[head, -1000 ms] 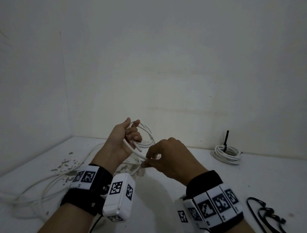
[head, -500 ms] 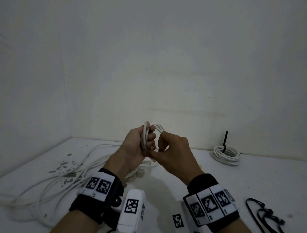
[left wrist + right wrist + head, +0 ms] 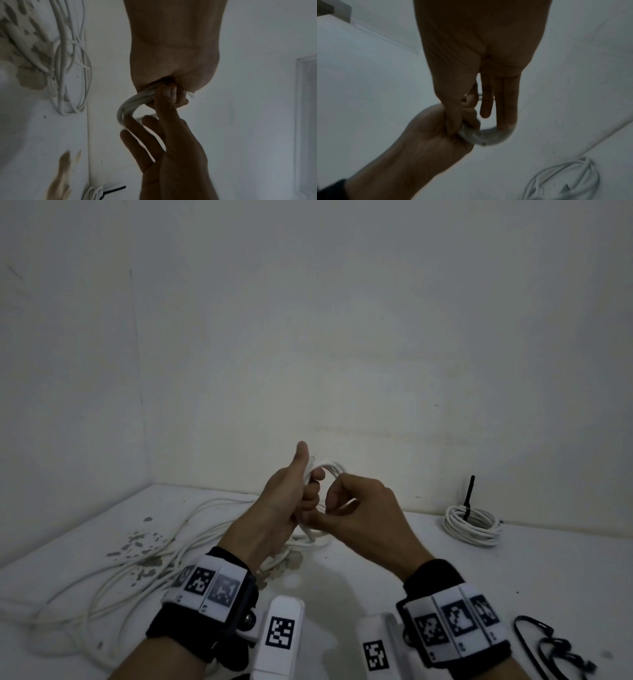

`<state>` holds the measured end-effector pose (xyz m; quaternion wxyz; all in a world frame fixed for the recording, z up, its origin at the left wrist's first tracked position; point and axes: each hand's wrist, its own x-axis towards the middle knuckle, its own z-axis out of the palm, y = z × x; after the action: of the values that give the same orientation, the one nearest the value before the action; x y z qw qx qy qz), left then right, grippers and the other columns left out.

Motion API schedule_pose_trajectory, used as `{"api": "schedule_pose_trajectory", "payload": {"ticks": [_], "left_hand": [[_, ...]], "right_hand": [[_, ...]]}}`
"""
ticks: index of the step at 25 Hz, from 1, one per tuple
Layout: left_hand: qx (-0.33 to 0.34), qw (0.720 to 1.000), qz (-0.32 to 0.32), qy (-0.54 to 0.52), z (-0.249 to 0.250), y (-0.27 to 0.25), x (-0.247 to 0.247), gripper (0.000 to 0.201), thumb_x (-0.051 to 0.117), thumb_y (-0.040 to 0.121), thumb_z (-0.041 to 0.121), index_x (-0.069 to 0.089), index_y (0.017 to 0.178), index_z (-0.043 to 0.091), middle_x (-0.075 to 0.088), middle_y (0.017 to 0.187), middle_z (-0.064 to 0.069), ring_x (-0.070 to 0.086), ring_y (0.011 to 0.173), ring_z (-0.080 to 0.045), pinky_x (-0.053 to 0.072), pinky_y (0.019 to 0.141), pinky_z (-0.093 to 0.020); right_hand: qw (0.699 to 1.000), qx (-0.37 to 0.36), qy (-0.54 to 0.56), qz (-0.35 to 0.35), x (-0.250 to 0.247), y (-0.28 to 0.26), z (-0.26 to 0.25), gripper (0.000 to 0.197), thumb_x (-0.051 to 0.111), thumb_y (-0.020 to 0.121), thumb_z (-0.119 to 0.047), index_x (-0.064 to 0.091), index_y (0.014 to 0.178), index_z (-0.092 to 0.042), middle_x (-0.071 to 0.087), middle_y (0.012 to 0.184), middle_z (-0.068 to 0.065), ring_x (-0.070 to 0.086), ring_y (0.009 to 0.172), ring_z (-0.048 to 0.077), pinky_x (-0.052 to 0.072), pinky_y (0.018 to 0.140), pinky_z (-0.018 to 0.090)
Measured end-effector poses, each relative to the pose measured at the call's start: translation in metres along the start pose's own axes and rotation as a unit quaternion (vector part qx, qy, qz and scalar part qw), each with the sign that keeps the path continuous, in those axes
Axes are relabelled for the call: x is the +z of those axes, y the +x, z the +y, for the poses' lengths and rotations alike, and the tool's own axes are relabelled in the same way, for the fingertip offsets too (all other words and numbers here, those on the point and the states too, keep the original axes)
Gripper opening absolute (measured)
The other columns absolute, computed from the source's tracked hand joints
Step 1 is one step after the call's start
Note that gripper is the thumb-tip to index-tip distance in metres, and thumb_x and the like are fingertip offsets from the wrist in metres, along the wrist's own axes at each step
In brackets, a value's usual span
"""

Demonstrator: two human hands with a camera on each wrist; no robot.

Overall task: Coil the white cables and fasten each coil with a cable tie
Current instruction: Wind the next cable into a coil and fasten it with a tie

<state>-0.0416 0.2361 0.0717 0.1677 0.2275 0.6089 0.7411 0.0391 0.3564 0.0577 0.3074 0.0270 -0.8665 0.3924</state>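
A small coil of white cable (image 3: 329,467) is held up above the table. My left hand (image 3: 310,491) grips it in a fist, thumb pointing up. My right hand (image 3: 329,508) meets it from the right, with its fingers hooked through the loop and its thumb against the strands. The left wrist view shows the bundle (image 3: 130,104) bending out of my left fist and over the right hand's fingers (image 3: 137,129). In the right wrist view the fingertips (image 3: 506,121) rest on the coil's curve (image 3: 489,136). The rest of the cable (image 3: 164,553) trails loose across the table at the left.
A finished white coil (image 3: 471,524) with a black tie (image 3: 468,496) standing up from it lies at the back right by the wall. Several loose black cable ties (image 3: 548,642) lie at the near right. The white tabletop (image 3: 376,570) has flaked patches (image 3: 140,542) at the left.
My left hand shifted right and turned thumb-up, bunching the loops into a tighter coil. My right hand closed in against it, bringing the strand round onto the coil.
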Motion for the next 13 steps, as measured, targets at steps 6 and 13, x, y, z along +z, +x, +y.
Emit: {"api": "schedule_pose_trajectory", "payload": {"ticks": [6,13], "left_hand": [[-0.056,0.991,-0.053,0.106,0.001,-0.005,-0.003,0.068,0.021,0.091,0.075,0.047,0.065,0.017,0.027,0.054,0.005,0.02,0.045,-0.009,0.017,0.044,-0.023],[-0.123,0.988,-0.089,0.021,-0.001,0.0,-0.005,0.076,0.017,0.082,0.083,0.046,0.066,0.015,0.027,0.056,0.004,0.016,0.041,-0.006,0.015,0.036,-0.017]], "right_hand": [[0.995,-0.091,-0.049,-0.002,-0.017,0.003,-0.007,0.037,0.068,0.091,-0.039,0.059,0.125,-0.047,0.061,0.115,-0.014,0.055,0.107,0.0,0.046,0.086,0.017],[0.995,0.007,0.089,-0.039,-0.009,0.002,-0.001,0.015,0.066,0.094,-0.032,0.067,0.106,-0.042,0.067,0.073,0.004,0.053,0.062,0.009,0.048,0.065,0.032]]}}
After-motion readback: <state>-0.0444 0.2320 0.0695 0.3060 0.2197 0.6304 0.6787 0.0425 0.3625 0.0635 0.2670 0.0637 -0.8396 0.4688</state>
